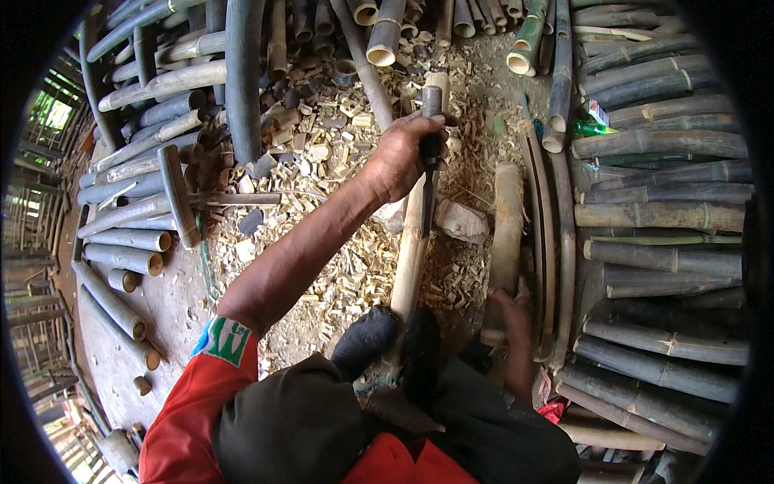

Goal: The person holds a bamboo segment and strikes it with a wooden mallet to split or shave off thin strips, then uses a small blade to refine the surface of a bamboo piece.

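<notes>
My left hand (407, 153) is closed round the dark handle of a chisel (429, 194). The long blade points down toward me along a pale, stripped bamboo pole (410, 270). This pole runs from between my feet away from me over the chips. Two dark-covered feet (364, 343) press against its near end from either side. To the right lies a thick pale length of wood or bamboo (507, 214). My right hand (513, 310) is low on its right edge, with fingers curled over it; part of the grip is in shadow.
Wood chips (322, 242) cover the ground. A wood block (462, 220) sits right of the pole. Dark bamboo lengths (661, 214) are stacked at right, others (125, 258) lie at left, and more cut tubes (385, 36) lie ahead. Long thin strips (542, 242) stand beside my right hand.
</notes>
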{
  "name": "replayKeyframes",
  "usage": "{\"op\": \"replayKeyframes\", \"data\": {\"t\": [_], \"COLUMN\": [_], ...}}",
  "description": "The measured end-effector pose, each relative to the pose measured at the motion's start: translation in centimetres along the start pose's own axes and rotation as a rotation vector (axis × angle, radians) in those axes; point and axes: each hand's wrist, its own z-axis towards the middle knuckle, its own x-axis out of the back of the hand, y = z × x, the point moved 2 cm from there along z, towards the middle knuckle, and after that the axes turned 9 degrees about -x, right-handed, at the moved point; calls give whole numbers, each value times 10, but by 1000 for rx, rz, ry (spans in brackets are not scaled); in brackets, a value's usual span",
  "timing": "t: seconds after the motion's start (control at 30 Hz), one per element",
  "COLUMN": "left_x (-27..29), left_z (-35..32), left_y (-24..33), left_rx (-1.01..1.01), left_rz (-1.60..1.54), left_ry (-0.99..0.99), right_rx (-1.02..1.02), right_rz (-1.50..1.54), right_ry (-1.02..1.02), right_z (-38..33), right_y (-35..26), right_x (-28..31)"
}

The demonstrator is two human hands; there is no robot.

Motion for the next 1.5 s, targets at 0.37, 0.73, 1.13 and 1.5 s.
{"op": "replayKeyframes", "data": {"t": [0.37,0.73,1.13,1.5], "left_x": [-46,-39,-36,-25], "left_z": [6,8,7,-1], "left_y": [-26,-49,-42,-50], "left_rx": [-239,-137,-103,-228], "left_rz": [520,487,554,559], "left_ry": [-68,-117,-158,-110], "right_rx": [-156,253,309,371], "right_rz": [766,728,651,472], "right_ry": [-413,-286,-251,-253], "right_z": [-78,-91,-99,-97], "right_y": [-107,-151,-161,-175], "right_x": [14,35,33,58]}}
